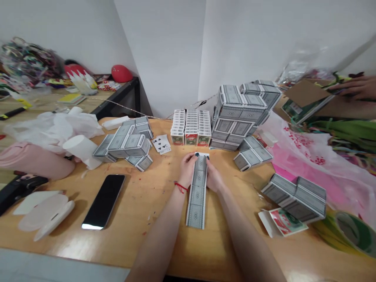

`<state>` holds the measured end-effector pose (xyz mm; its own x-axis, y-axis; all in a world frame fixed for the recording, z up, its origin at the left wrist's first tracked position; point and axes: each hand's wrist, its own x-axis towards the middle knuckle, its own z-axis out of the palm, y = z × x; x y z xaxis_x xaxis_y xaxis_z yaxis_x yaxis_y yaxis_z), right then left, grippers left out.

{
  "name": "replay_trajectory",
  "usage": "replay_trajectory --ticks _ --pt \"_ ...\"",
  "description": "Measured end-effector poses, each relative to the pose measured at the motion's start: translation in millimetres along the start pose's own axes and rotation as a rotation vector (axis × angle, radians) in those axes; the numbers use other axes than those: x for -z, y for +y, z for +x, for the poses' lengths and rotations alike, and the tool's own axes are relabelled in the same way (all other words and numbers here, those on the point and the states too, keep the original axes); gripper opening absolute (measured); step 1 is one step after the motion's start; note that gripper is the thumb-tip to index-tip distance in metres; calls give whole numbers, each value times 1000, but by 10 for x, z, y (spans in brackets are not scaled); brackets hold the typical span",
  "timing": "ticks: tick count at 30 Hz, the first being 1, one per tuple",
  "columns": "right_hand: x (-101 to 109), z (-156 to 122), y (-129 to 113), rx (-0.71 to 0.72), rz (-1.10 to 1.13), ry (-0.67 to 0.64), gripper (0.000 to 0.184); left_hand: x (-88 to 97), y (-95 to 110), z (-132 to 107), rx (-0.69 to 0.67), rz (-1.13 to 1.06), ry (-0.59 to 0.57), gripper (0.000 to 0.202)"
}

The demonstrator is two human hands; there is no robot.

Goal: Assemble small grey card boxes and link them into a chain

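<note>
A long strip of playing cards (197,196), grey-patterned backs up, lies lengthwise in front of me. My left hand (187,169) grips the left edge of its far end, thumb on top. My right hand (214,177) holds the right edge opposite, its thumb also on the cards. Fingers under the strip are hidden. Just beyond stand rows of card boxes (191,127). Left of them lie loose face-up cards (161,143). Blocks built from cards stand on both sides: a low group (129,141) at left and a tall stack (235,113) at right.
A black phone (104,201), a white paper roll (82,150) and a pink roll (38,160) are at left. At right are more card blocks (296,196), an open card box (283,223) and green tape (349,231). Another person's hand (360,87) is at far right.
</note>
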<state>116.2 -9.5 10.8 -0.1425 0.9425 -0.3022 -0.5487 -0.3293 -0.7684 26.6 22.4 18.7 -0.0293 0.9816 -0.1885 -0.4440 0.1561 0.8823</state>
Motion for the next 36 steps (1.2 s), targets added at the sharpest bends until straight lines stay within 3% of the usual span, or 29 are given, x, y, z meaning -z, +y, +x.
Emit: replay_trajectory --ticks 3,7,11,15,18,24,36 --pt "-37 -42 -59 -51 35 -92 41 49 41 -16 147 26 -64 19" --pt "-54 -110 -148 -161 71 -211 53 145 104 -36 306 108 -236 23" --pt "-54 -143 -180 -263 126 -272 51 180 127 -26 295 162 -342 24" --pt "-29 -123 -171 -281 220 -296 47 126 62 -25 70 205 -248 19" --pt "-5 -104 -158 -301 220 -299 51 68 -21 -54 -14 247 -143 19" --pt "4 -107 -163 -359 238 -269 48 20 -143 -98 -73 246 -26 18" --pt "-5 -120 -172 -463 335 -321 48 51 -201 -79 -88 235 -28 19"
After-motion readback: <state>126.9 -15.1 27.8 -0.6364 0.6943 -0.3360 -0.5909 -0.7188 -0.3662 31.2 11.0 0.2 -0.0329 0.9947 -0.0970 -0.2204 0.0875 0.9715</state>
